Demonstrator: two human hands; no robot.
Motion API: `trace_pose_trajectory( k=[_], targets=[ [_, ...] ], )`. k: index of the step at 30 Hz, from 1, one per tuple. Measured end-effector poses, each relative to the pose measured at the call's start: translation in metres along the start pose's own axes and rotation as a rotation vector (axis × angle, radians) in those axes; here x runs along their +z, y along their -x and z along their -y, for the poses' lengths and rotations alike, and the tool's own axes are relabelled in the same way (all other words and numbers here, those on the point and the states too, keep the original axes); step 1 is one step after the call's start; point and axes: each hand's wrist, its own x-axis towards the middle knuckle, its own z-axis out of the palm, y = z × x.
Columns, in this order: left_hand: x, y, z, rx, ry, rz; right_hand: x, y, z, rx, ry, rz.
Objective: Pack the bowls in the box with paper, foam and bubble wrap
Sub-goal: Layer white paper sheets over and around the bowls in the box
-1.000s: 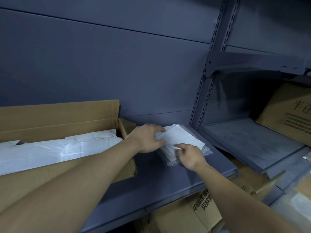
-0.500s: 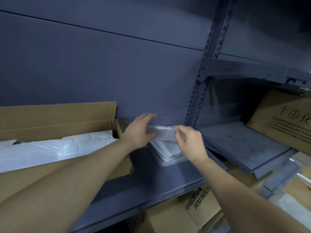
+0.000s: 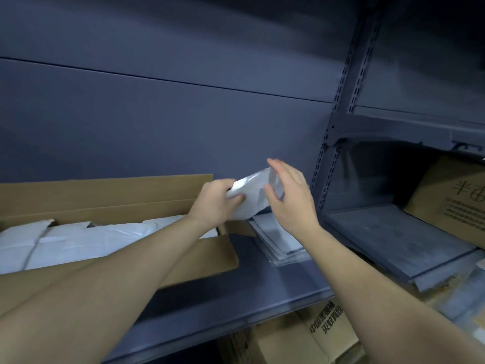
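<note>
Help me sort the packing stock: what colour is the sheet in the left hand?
White. The sheet shows in the head view, the only one.

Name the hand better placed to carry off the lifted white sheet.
Left. The left hand grips the white sheet by its edge; the right hand is merely open at its other end.

Left hand [image 3: 213,203] grips white sheet [image 3: 251,197]; right hand [image 3: 291,200] alongside

This looks like a storeroom or a shop's stock area. Grey metal shelves [image 3: 262,292] hang on slotted uprights [image 3: 338,101]. They carry an open cardboard box [image 3: 105,195] of white packing sheets [image 3: 78,240], with printed cartons [image 3: 446,203] beside and below.
</note>
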Motion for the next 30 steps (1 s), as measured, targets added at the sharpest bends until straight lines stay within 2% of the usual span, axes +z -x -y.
trace_pose_trajectory(
  k=[4, 9, 14, 16, 21, 25, 27, 30],
  targets=[
    [-0.032, 0.013, 0.009, -0.157, 0.051, -0.096, 0.021, 0.017, 0.025, -0.013, -0.029, 0.042],
    [-0.064, 0.027, 0.022, -0.278, 0.077, -0.174, 0.052, 0.037, 0.057, 0.037, -0.044, 0.254],
    [-0.09, 0.04, 0.026, -0.336, 0.166, -0.22, 0.077, 0.04, 0.087, 0.059, 0.044, 0.417],
    [-0.102, 0.044, 0.03, -0.347, 0.192, -0.234, 0.084, 0.04, 0.096, 0.047, 0.052, 0.425],
    [-0.131, 0.054, 0.039, -0.376, 0.254, -0.28, 0.093, 0.04, 0.11, -0.004, 0.0, 0.322],
    [-0.137, 0.057, 0.043, -0.319, 0.118, -0.345, 0.101, 0.035, 0.125, -0.012, 0.014, 0.553],
    [-0.132, 0.055, 0.04, -0.317, 0.122, -0.377, 0.104, 0.031, 0.134, 0.049, -0.016, 0.605],
    [-0.117, 0.053, 0.034, -0.311, 0.149, -0.329, 0.108, 0.026, 0.144, 0.16, -0.067, 0.463]
  ],
)
